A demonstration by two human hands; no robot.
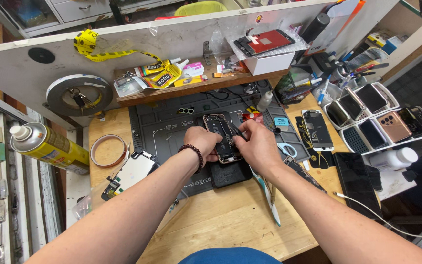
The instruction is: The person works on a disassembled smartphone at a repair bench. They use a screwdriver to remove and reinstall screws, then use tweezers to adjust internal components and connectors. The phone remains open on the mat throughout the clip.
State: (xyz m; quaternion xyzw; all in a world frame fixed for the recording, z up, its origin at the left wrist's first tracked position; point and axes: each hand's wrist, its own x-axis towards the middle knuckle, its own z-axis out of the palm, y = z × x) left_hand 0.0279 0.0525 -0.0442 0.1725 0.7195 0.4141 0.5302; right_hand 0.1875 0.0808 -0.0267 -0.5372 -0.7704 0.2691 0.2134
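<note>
left hand [203, 142] steadies the opened phone [222, 138] on the grey mat [172, 122], fingers wrapped round its edge; right hand [256, 145] pinches dark tweezers [235, 130] inside it; mid-disassembly, i'd say; next calls for a gentle lift.

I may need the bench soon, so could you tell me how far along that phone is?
Done: the phone lies opened on the grey mat, its screen panel set aside. In hand: the left hand steadies it while the right hand works inside with a dark tool. Left: refitting the screen.
</note>
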